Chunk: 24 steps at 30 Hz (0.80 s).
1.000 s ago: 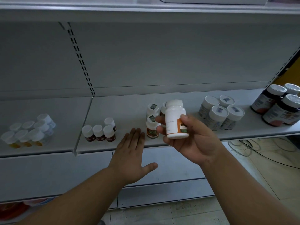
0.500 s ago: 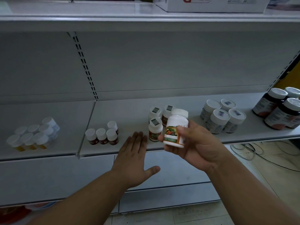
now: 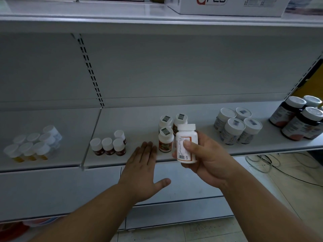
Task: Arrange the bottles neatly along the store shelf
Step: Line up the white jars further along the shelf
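Bottles sit in clusters along the shelf [image 3: 139, 119]. Head view: right hand [image 3: 208, 159] grips a white bottle [image 3: 186, 144] upright, just in front of the shelf edge, thumb [image 3: 189, 144] across its label (barcode side faces the camera). Three same-type bottles [image 3: 166, 139] stand just behind it. Left hand [image 3: 141, 168] is flat, fingers straight and together, tips over the shelf's front edge, holding nothing. Small brown bottles [image 3: 108, 145] at left; white-capped tubs [image 3: 236, 126] and dark jars [image 3: 297, 117] at right. A white box [image 3: 227, 6] sits on the shelf above.
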Tool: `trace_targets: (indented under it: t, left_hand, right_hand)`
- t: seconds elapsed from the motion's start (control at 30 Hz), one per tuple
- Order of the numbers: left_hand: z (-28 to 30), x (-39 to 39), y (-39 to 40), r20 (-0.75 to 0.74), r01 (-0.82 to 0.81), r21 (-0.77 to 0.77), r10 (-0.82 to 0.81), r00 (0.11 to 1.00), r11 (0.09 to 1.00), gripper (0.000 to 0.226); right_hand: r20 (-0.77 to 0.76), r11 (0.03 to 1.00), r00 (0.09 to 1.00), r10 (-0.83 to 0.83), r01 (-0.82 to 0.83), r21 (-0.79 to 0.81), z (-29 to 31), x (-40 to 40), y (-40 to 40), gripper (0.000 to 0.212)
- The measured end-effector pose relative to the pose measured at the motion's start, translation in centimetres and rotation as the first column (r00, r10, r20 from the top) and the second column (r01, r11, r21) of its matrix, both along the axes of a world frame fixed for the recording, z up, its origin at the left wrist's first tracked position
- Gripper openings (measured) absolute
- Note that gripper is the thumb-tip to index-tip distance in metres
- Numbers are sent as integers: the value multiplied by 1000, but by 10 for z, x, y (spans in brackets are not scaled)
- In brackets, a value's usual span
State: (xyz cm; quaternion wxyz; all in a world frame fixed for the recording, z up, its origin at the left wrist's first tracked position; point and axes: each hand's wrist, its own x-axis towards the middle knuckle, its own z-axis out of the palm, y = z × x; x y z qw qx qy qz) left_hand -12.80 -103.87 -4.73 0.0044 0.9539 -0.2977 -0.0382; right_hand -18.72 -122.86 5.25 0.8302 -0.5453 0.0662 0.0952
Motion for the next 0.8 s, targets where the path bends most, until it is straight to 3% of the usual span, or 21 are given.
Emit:
trace_targets:
  t: [0.13, 0.23, 0.37, 0.53, 0.6, 0.67, 0.8]
  left_hand:
    - [-1, 0, 0, 1, 3, 3, -3, 1000, 1000, 111]
    - [-3, 0, 1, 10, 8, -29, -8, 1000, 1000, 111]
    - [-5, 1, 2, 23, 13, -65, -12, 1000, 998, 107]
    - [-6, 2, 2, 41, 18, -77, -15, 999, 997, 110]
    - [-9, 3, 2, 16, 17, -53, -16, 1000, 998, 108]
    - [-12, 3, 3, 24, 28, -52, -27, 999, 998, 107]
    - [-10, 3, 4, 39, 41, -117, -37, 999, 992, 114]
  right_hand:
    - [-74, 967, 993, 90, -69, 245, 0, -3, -5, 55]
    - [-11, 980, 992, 127, -124, 155, -3, -3, -7, 52]
    - [-3, 999, 999, 35, -34, 40, -5, 0, -1, 59]
    - [23, 988, 999, 46, -49, 143, -4, 2, -1, 50]
    - [49, 998, 997, 55, -57, 33, -6, 2, -2, 48]
    - [89, 984, 995, 48, -32, -175, -8, 2, -1, 49]
    - [146, 884, 989, 8, 62, -464, -8, 2, 1, 51]
